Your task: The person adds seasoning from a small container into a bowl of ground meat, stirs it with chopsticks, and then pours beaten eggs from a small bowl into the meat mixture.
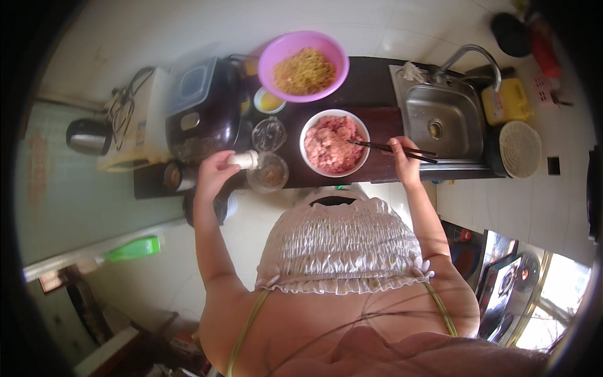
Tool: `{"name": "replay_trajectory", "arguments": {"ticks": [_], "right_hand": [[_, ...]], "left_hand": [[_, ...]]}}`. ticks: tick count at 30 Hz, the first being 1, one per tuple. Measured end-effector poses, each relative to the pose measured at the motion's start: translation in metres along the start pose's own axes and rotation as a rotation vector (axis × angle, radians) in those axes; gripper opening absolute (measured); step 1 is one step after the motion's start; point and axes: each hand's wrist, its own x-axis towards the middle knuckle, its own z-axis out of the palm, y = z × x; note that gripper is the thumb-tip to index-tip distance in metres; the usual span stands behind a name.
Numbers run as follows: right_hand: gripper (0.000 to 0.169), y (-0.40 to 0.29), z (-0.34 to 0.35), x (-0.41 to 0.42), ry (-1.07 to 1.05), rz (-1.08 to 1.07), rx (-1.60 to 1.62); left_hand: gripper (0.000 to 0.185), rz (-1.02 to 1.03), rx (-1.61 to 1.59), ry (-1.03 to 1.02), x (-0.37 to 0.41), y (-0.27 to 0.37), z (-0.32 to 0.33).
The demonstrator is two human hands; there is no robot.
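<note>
My left hand [216,170] grips a small white jar or shaker [243,160], tilted sideways beside a clear round container [267,172]. Dark chopsticks [414,153] are held in my right hand [404,158], their tips in raw minced meat [332,141] inside a white bowl [305,160]. The bowl rests on the dark counter, partly over a reddish-brown board [388,122]. Behind it stands a pink plastic basin [264,70] with a yellowish shredded food [306,73]. A small bowl with something yellow [270,101] and a clear lid or dish [269,134] are close by.
At the right is a steel sink [443,113] with a curved faucet [471,49], a yellow jug [508,101] and a round pale strainer or lid [520,149]. A dark rounded appliance [212,113] occupies the left counter, near a steel-and-black container [89,136] and coiled cable [125,106].
</note>
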Motion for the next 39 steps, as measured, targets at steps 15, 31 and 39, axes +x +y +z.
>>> {"name": "replay_trajectory", "arguments": {"ticks": [15,31,39], "right_hand": [[0.016,-0.005,0.019,0.011,-0.051,-0.001,-0.114],[0.02,-0.011,0.026,-0.019,0.126,0.018,-0.2],[0.019,-0.021,0.021,-0.026,0.186,0.023,-0.216]], "left_hand": [[0.035,0.354,0.592,-0.082,-0.005,-0.048,0.068],[0.028,-0.512,-0.834,0.408,0.228,-0.106,0.13],[0.033,-0.625,-0.847,0.361,0.255,-0.119,0.118]]}}
